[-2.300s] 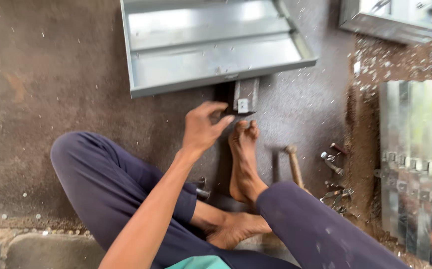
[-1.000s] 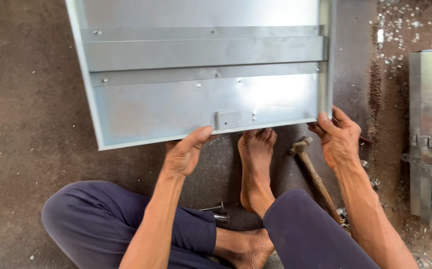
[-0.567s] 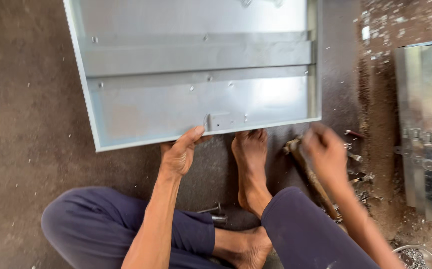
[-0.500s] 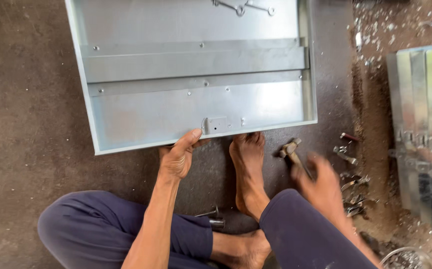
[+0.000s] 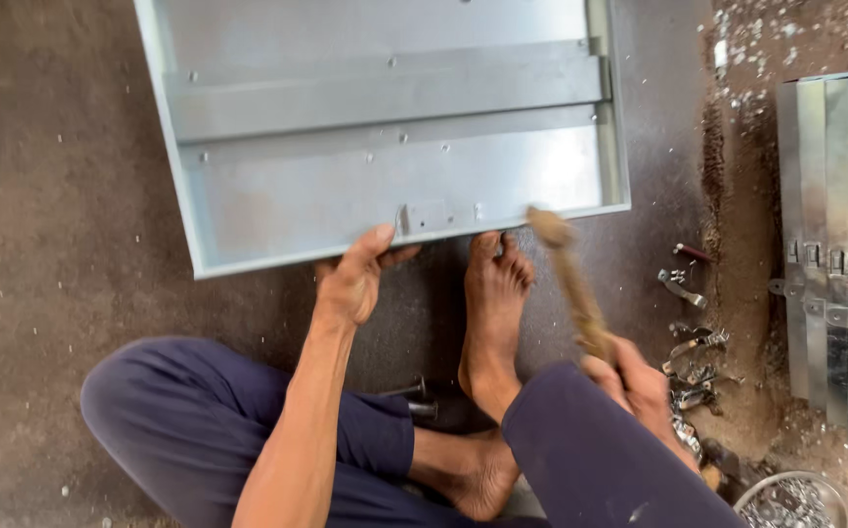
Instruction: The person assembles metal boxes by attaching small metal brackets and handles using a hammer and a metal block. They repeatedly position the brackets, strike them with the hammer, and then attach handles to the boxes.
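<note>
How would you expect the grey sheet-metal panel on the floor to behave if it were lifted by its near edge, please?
The sheet-metal panel would probably stay fairly stiff, since folded rims and a riveted crossbar brace it. Being thin sheet, it is likely light for its breadth, though awkward because it is wide. Its smooth surface and thin edge, where the left hand grips, could slip or bite.

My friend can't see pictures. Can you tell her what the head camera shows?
A person sitting on the ground steadies a grey sheet-metal panel by its near edge with the left hand, while the right hand grips a blurred wooden-handled hammer. A bare foot rests at the panel's edge; small metal parts lie to the right.
</note>
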